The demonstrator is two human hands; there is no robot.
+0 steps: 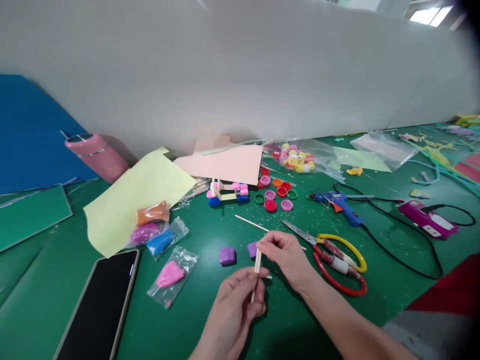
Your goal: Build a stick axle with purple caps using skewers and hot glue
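Left hand [234,302]: thumb and fingers pinching the pale sticks [257,262] low down.
Right hand [285,256]: thumb and index pinching their upper end.
Clay bags: left of the fingers; brown bag [152,214], purple bag [143,234], blue bag [166,242] bunched up, pink bag [170,276] nearer. Clay-like lumps inside.
Bottle [99,157]: pink, tilted, far left, beyond the fingers; contents can't tell.
Cap bag [294,157]: clear, beyond the fingers, multicolored caps inside.
Table [157,332]: green, white specks; phone [99,307] left of fingers, purple block [227,256] just left, wheeled model [228,193] beyond, scissors [326,250] right, glue gun [341,204] farther right.
Wall [225,65]: pale, smooth, behind everything.
Window [431,16]: bright, top right.
Sticks: between both hands' fingertips, slim, straight, at least two side by side, steeply slanted. Another pale end pokes out right of the left fingertips; held or loose, can't tell.
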